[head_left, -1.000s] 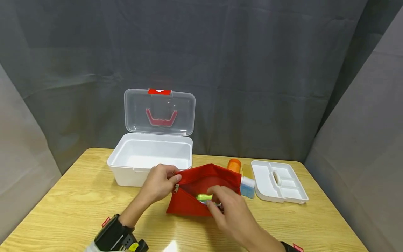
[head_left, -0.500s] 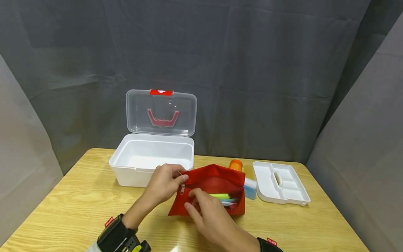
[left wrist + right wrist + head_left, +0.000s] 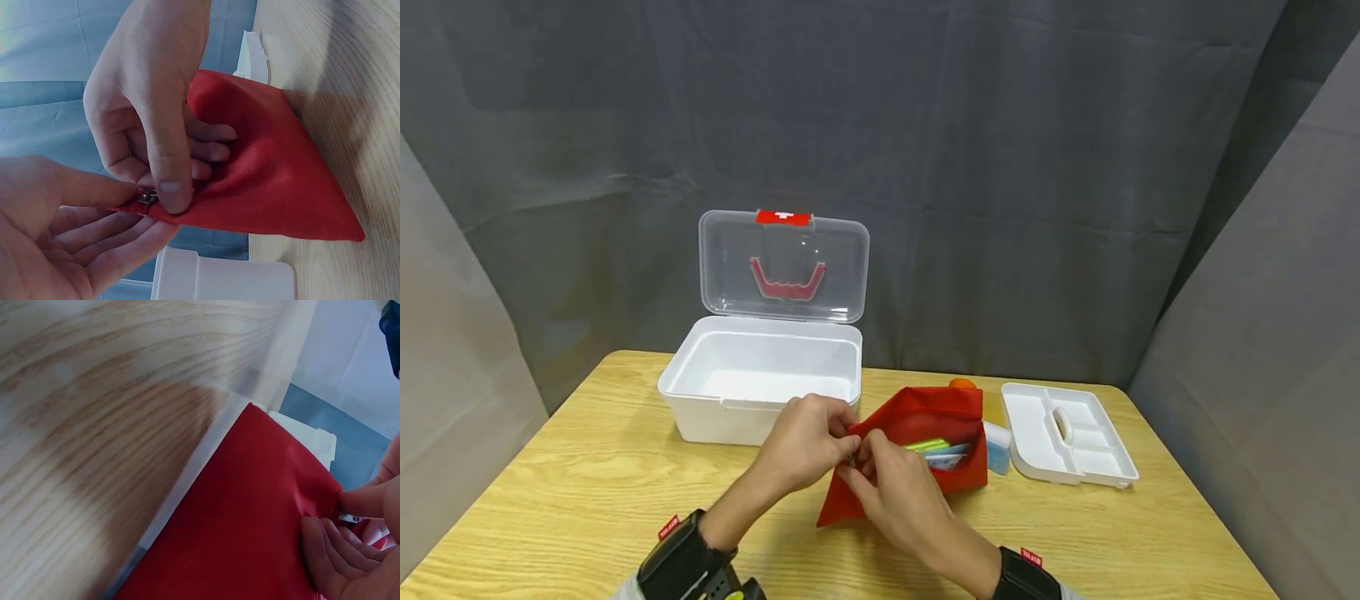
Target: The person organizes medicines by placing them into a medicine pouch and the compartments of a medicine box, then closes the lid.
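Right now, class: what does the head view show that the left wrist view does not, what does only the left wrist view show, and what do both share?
Only the head view shows the open white box with its clear lid raised, the divided white tray, and the green and blue items inside the pouch's open mouth. Only the left wrist view shows the metal zipper pull close up, pinched by the left hand. Both show the red pouch on the wooden table, with the left hand and right hand meeting at its zipper end.
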Demonstrator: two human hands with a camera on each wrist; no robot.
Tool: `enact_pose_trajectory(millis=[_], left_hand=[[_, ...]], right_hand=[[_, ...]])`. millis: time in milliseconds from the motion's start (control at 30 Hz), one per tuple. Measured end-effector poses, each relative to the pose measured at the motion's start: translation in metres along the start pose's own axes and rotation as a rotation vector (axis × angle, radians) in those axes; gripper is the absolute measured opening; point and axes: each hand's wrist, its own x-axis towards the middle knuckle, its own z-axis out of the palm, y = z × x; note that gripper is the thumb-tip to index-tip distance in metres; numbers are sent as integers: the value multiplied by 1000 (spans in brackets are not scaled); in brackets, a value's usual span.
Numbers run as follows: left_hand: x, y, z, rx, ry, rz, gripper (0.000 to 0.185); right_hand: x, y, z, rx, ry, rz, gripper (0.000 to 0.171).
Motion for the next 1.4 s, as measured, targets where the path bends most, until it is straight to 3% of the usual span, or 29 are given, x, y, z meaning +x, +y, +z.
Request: enact_pose_trajectory(millis=[200, 367, 567, 867, 1067, 1400], left_hand=[[-1, 1, 1, 62, 17, 22, 11], [-2, 0, 2, 92, 10, 41, 15], [-2, -3, 3, 91, 24, 83, 19], [-5, -4, 2, 90, 33, 123, 19], [-5, -3, 0, 64, 6, 143, 18], [-4, -1, -7, -16, -55, 178, 16]], right_hand=[[-2, 2, 4, -9, 75, -44, 14], [-4, 4, 4, 37, 81, -23, 13], [-6, 5, 2, 120, 99, -2, 13], [-1, 5, -4, 161, 154, -31, 17], [4, 4, -12, 148, 109, -46, 18], [13, -1, -28, 164, -5, 63, 21]])
